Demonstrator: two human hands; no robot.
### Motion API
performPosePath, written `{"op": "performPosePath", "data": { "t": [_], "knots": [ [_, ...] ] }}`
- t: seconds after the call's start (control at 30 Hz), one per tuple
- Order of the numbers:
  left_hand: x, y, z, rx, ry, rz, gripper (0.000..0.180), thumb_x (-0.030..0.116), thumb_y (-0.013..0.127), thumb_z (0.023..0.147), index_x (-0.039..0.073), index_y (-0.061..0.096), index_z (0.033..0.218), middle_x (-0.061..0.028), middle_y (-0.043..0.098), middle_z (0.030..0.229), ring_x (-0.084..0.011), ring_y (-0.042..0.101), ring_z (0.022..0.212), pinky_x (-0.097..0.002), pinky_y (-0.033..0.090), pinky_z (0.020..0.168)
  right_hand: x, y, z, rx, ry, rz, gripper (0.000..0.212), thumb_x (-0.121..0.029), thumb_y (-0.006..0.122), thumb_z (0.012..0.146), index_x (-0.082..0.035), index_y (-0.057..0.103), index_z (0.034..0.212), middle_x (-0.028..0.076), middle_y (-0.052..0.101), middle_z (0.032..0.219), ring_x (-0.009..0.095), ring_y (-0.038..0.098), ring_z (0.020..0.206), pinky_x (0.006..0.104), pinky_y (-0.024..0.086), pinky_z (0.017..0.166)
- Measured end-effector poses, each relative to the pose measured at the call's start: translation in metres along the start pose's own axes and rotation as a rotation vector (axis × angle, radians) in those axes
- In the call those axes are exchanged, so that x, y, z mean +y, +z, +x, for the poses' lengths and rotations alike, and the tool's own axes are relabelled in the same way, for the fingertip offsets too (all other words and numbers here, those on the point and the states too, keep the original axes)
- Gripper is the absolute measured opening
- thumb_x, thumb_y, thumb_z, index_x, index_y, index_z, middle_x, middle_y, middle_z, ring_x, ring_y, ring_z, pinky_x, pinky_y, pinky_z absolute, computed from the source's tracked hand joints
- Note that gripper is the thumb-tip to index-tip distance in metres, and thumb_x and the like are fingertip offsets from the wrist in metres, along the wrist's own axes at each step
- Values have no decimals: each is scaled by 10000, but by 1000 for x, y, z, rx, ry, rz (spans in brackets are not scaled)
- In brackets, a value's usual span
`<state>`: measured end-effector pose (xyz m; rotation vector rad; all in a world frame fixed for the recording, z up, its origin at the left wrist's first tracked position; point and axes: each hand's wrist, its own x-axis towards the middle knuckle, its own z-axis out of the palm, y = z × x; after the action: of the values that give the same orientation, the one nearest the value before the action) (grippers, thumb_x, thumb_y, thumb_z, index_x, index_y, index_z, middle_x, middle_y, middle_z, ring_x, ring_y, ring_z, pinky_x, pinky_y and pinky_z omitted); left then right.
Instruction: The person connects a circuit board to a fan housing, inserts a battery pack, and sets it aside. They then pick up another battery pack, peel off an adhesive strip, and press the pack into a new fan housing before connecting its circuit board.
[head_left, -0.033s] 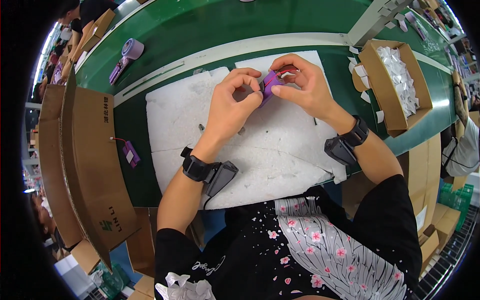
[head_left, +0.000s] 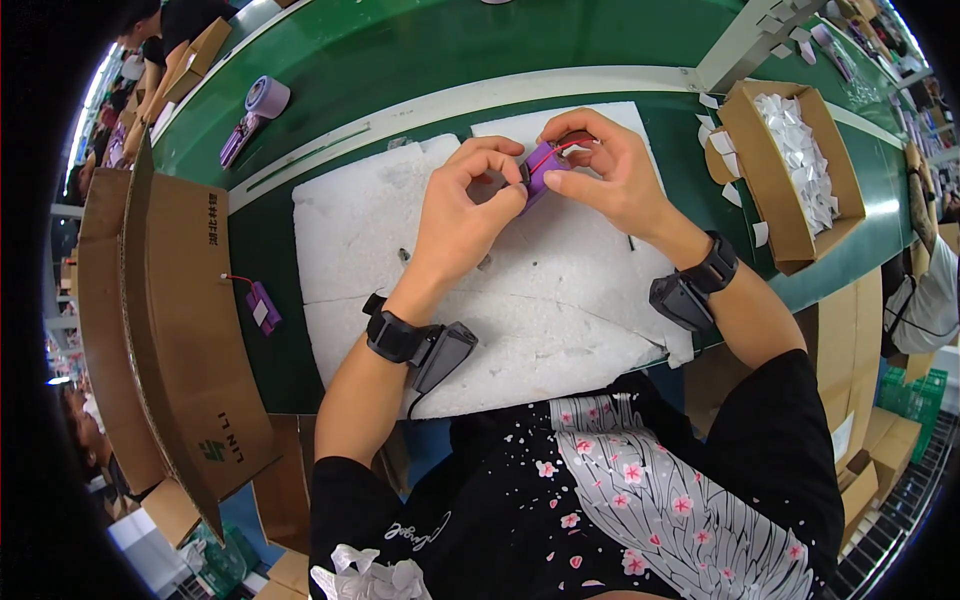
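Observation:
A purple battery pack (head_left: 541,180) with red and black wires is held over the far part of a white foam board (head_left: 420,310). My left hand (head_left: 475,195) pinches the pack's left end between thumb and fingers, beside a small dark part I cannot make out. From the other side my right hand (head_left: 605,170) grips the pack's right end, thumb on its near face. The red wire loops between the right fingers and the top of the pack. Both wrists carry black strapped devices.
Another purple battery pack (head_left: 263,308) with a wired plug lies left of the foam, near an open cardboard box (head_left: 190,330). A carton (head_left: 752,180) of white paper pieces stands at right. A lilac tape roll (head_left: 267,97) lies far left on the green table (head_left: 390,70). Other people work beyond.

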<state>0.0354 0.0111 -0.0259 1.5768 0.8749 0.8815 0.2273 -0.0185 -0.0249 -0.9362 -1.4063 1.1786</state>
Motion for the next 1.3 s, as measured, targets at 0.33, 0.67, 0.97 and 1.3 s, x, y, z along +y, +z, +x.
{"op": "performPosePath", "data": {
  "t": [0.33, 0.67, 0.97, 1.3],
  "knots": [
    [-2, 2, 1, 44, -9, -32, 116, 127, 599, 709, 39, 548, 763, -69, 599, 1065, -150, 509, 875, -265, 391, 787, 2, 0, 1, 11, -7, 43, 359, -16, 664, 765, 24, 522, 1093, 80, 536, 1052, 132, 540, 945, 274, 474, 805],
    [1, 1, 0, 11, -18, -37, 125, 132, 598, 723, 48, 529, 785, -65, 595, 1073, -143, 492, 821, -266, 401, 774, 0, 1, 1, 26, 26, 133, 368, -6, 669, 768, 28, 511, 1098, 80, 536, 1057, 123, 549, 937, 263, 483, 802],
    [0, 1, 1, 37, 52, -42, 101, 116, 601, 720, 35, 550, 752, -74, 593, 1070, -145, 506, 824, -268, 419, 753, -2, 1, 1, 22, 61, 159, 353, -26, 669, 777, 19, 516, 1092, 74, 539, 1057, 123, 544, 940, 251, 477, 795],
    [2, 2, -1, 81, 55, -89, 68, 76, 598, 705, 21, 568, 731, -89, 592, 1059, -140, 534, 836, -253, 429, 752, 1, 1, 2, -25, 41, 86, 359, -56, 671, 787, 17, 517, 1103, 86, 541, 1076, 130, 547, 938, 253, 478, 785]
  ]
}}
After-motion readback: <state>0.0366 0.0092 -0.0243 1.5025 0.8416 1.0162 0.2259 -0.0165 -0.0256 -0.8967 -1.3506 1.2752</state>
